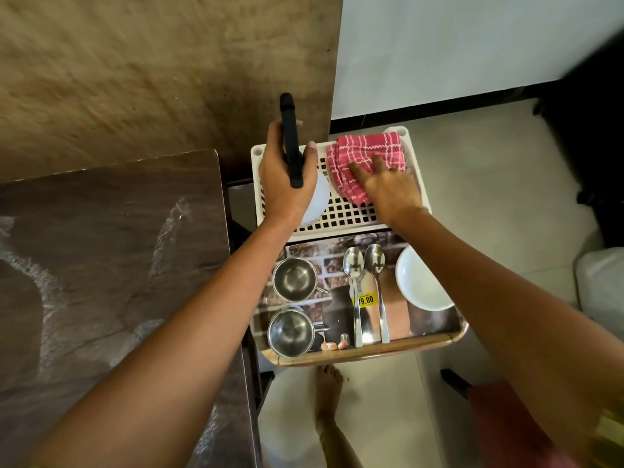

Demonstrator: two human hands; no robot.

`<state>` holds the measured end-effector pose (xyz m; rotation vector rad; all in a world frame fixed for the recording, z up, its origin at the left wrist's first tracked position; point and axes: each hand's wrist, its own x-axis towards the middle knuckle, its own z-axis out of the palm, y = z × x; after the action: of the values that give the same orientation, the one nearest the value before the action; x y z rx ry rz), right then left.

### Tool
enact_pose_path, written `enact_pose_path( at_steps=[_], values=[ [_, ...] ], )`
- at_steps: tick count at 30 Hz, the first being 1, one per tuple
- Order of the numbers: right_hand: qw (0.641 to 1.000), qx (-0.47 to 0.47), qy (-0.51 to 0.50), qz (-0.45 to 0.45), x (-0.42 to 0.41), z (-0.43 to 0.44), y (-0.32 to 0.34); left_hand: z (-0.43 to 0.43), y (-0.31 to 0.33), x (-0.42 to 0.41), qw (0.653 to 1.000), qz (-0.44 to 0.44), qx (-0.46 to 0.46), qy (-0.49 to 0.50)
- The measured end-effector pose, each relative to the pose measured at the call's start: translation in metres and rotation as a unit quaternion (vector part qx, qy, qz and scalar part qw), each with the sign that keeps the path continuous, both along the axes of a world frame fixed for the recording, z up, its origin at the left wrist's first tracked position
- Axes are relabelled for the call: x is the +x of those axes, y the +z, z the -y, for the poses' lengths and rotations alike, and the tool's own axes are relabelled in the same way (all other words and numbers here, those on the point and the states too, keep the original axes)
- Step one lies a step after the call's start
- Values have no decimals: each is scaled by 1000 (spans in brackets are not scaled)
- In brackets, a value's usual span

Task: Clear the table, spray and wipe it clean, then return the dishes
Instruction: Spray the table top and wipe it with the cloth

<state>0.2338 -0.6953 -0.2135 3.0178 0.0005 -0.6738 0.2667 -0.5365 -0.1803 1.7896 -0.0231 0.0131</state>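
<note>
Head view: tray point(371, 354) with cups point(293, 278), spoons point(354, 265), bowl point(418, 282) beside table point(101, 265)

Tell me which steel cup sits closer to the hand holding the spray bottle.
The cup beside the white rack, at the far end of the tray. The other cup sits by its near rim, farther from the left hand.

Cloth point(364, 157) on rack point(347, 216); tray point(371, 353) nearer; table point(101, 265) left.

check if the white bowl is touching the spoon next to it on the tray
Apart. The head view shows a strip of tray between the white bowl and the nearer spoon.
</note>
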Motion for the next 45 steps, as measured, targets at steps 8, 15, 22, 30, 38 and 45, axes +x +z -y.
enact_pose_path(
  at_steps=[8,15,22,30,38,45],
  values=[
    [983,68,-80,148,-13,-23,60,-32,67,-16,995,63,-73,6],
    [987,61,-115,93,-45,-63,56,-113,77,-53,997,16,-75,10],
    [978,44,-133,154,-89,-146,83,-221,82,-89,997,-63,-40,29],
    [964,73,-173,186,-118,-249,113,-301,97,-108,991,-125,40,13],
    [957,76,-201,193,-141,-285,102,-323,87,-128,953,-256,162,7],
    [955,71,-216,189,-159,-296,104,-336,77,-142,944,-291,152,27]
  ],
)
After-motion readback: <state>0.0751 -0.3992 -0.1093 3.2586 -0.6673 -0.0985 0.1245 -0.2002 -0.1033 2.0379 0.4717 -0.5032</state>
